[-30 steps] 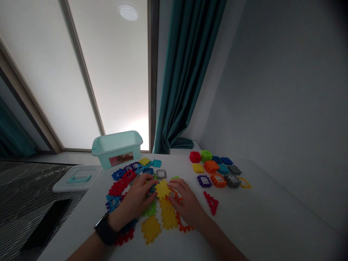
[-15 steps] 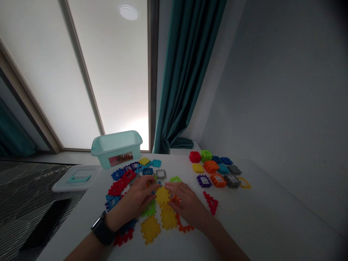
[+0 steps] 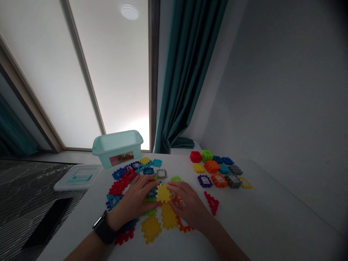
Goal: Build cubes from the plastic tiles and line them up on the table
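We've got a square yellow plastic tile with toothed edges [image 3: 163, 194] pinched between both hands over the middle of the white tabletop [image 3: 239, 224]. Our left hand [image 3: 143, 193] grips its left side and our right hand [image 3: 188, 201] its right, thumbs nearer us, fingertips at the far corners. Looks to us like the handle-and-line-up step; the next move probably calls for light, even pressure from both sides so it doesn't twist. Its flat face is turned roughly up towards us, near teeth pointing our way. It's pretty much square, so no real long axis. A deeper-yellow toothed plastic panel [image 3: 169, 218] is just nearer us; can't tell if they touch. A red plastic triangle [image 3: 215, 206] lies off to the right.
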The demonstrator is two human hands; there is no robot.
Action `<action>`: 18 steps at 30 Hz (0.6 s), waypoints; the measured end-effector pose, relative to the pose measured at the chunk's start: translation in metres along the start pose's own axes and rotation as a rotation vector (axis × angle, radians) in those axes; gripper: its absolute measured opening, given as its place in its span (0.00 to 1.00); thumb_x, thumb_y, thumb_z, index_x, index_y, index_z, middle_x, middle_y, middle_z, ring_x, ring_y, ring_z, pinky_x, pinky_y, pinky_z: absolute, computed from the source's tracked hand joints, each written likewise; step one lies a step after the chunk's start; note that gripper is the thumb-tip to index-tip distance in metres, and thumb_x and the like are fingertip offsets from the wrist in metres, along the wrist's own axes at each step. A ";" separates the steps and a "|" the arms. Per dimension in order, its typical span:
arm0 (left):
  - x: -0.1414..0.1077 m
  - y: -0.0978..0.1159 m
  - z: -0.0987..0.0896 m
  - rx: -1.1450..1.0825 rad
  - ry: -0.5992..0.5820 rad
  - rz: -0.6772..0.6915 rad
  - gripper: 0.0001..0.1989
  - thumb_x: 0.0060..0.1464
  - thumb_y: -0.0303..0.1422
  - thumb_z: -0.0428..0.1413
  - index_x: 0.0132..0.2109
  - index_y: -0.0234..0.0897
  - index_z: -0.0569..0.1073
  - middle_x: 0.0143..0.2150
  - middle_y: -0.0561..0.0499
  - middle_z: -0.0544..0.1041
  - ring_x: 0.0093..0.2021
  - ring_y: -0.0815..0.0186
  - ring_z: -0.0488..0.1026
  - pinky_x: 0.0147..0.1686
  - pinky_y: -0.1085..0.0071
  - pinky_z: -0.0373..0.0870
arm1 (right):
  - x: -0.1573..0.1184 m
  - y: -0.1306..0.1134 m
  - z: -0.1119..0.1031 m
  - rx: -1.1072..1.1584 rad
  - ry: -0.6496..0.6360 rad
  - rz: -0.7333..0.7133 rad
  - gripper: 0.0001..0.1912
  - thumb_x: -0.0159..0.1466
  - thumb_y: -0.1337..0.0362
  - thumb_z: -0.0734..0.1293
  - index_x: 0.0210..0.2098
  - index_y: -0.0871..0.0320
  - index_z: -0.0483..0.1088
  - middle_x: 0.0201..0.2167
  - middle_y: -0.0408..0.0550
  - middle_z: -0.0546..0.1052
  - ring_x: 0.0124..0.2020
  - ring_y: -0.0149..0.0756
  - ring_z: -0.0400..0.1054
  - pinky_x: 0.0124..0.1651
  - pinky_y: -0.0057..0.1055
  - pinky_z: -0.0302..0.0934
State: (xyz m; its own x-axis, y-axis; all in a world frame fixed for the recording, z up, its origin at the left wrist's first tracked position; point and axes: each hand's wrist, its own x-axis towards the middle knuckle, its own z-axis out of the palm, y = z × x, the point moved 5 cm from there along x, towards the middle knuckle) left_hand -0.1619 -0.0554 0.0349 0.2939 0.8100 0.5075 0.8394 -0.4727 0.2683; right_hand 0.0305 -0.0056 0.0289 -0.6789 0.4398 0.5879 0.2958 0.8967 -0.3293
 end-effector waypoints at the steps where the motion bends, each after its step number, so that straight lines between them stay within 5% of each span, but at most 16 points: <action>1: 0.000 0.000 0.001 -0.007 0.006 0.001 0.24 0.54 0.37 0.65 0.56 0.42 0.71 0.52 0.44 0.73 0.51 0.53 0.71 0.52 0.55 0.72 | 0.000 -0.001 0.000 -0.001 -0.003 -0.001 0.22 0.64 0.70 0.66 0.58 0.53 0.65 0.56 0.53 0.75 0.56 0.45 0.71 0.60 0.50 0.67; 7: 0.000 -0.002 0.000 -0.122 0.019 -0.033 0.21 0.55 0.35 0.63 0.55 0.40 0.72 0.54 0.42 0.72 0.53 0.53 0.71 0.54 0.55 0.72 | 0.001 -0.004 -0.006 -0.025 0.058 -0.056 0.14 0.68 0.67 0.65 0.52 0.53 0.69 0.51 0.53 0.77 0.51 0.44 0.72 0.54 0.47 0.69; 12: 0.004 0.002 0.003 -0.337 -0.079 -0.106 0.13 0.58 0.34 0.60 0.51 0.39 0.73 0.55 0.42 0.70 0.55 0.56 0.71 0.56 0.60 0.71 | 0.002 -0.005 -0.008 -0.015 0.094 -0.110 0.07 0.70 0.69 0.63 0.45 0.52 0.71 0.44 0.50 0.79 0.45 0.40 0.72 0.49 0.41 0.69; 18: 0.007 0.008 0.009 -0.495 -0.103 -0.165 0.10 0.68 0.35 0.49 0.42 0.39 0.74 0.47 0.46 0.72 0.49 0.61 0.72 0.52 0.63 0.72 | 0.003 0.001 -0.004 0.211 0.137 0.098 0.07 0.71 0.65 0.61 0.38 0.54 0.70 0.36 0.48 0.77 0.40 0.38 0.71 0.44 0.36 0.69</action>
State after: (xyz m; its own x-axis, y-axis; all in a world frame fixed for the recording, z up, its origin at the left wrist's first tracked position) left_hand -0.1492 -0.0505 0.0330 0.2409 0.9054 0.3495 0.5695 -0.4235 0.7045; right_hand 0.0315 -0.0028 0.0333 -0.5522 0.5393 0.6358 0.1987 0.8258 -0.5278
